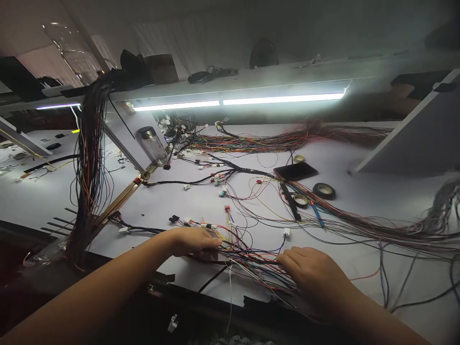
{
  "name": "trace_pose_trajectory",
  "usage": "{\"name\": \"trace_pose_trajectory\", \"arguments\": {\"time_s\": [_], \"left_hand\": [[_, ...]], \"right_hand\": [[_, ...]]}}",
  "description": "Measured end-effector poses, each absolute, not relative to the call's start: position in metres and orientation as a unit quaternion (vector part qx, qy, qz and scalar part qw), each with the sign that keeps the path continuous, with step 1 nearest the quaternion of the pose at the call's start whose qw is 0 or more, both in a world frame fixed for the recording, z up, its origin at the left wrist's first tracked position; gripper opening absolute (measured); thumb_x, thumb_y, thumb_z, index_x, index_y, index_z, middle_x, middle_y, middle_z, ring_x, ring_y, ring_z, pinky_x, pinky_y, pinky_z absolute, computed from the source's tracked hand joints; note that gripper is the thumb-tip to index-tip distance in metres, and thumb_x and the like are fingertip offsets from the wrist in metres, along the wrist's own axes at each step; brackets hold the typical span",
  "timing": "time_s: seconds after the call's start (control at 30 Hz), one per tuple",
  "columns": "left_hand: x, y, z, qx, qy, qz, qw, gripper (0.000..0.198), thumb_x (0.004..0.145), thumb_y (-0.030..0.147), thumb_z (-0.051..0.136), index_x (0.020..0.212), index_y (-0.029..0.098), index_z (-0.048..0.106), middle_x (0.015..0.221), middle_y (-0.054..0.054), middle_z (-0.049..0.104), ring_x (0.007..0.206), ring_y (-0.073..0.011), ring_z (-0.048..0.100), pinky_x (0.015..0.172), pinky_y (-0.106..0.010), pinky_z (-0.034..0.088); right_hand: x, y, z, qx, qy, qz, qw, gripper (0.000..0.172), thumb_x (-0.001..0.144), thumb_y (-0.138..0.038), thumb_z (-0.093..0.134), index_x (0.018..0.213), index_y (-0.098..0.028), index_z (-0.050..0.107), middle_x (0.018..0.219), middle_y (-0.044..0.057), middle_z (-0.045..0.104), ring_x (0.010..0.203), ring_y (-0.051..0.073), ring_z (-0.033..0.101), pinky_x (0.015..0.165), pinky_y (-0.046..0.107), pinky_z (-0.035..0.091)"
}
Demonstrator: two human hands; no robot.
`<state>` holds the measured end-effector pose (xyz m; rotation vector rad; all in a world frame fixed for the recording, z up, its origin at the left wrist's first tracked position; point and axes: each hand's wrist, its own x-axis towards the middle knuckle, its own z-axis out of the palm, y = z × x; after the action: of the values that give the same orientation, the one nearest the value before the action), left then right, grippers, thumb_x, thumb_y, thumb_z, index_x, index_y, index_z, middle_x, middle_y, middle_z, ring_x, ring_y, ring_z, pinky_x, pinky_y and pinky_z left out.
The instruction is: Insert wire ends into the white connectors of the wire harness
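Wire bundle spanning both hands

It is running across the tabletop, on the wearer's side of the black phone. The left hand is pinching it between thumb and fingers; the right hand is curling its fingers onto it. Black tape is lying just right of the phone.

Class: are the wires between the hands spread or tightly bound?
Spread: wires between left hand and right hand show as separate strands.
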<state>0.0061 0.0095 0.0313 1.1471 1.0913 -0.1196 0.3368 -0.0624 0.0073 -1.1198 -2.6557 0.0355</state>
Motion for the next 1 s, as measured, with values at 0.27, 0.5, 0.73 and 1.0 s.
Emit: {"name": "trace_pose_trajectory", "arguments": {"time_s": [0.27,0.5,0.73,1.0], "left_hand": [[-0.001,-0.001,0.032,0.526,0.412,-0.03,0.743,0.041,0.077,0.051,0.067,0.11,0.025,0.071,0.112,-0.002,0.068,0.105,-0.0194,0.057,0.093,-0.028,0.039],[0.01,-0.008,0.036,0.697,0.412,-0.067,0.584,0.039,0.087,0.052,0.051,0.115,0.03,0.067,0.11,0.002,0.07,0.104,-0.0206,0.058,0.09,-0.028,0.042],[0.029,-0.008,0.044,0.777,0.42,-0.11,0.456,0.026,0.087,0.035,0.049,0.081,0.021,0.069,0.076,0.0,0.064,0.071,-0.0172,0.055,0.064,-0.025,0.041],[0.024,-0.013,0.045,0.778,0.361,-0.072,0.509,0.031,0.092,0.039,0.045,0.106,0.022,0.066,0.1,-0.003,0.068,0.09,-0.0194,0.059,0.079,-0.025,0.044]], "right_hand": [[0.338,-0.063,-0.005,-0.386,-0.913,0.031,0.129,0.017,0.074,-0.01,0.057,0.084,-0.023,0.055,0.072,-0.002,0.06,0.063,0.017,0.051,0.058,0.032,0.023],[0.334,-0.066,0.002,-0.386,-0.915,0.038,0.109,0.017,0.074,-0.009,0.058,0.084,-0.022,0.056,0.074,-0.001,0.062,0.065,0.017,0.052,0.059,0.032,0.023],[0.333,-0.068,0.0,-0.381,-0.917,0.032,0.111,0.019,0.072,-0.01,0.06,0.085,-0.023,0.056,0.074,-0.001,0.062,0.065,0.017,0.05,0.059,0.032,0.022],[0.335,-0.068,0.006,-0.379,-0.917,0.033,0.115,0.016,0.072,-0.011,0.059,0.084,-0.022,0.056,0.073,-0.001,0.061,0.064,0.017,0.05,0.058,0.032,0.022]]}}
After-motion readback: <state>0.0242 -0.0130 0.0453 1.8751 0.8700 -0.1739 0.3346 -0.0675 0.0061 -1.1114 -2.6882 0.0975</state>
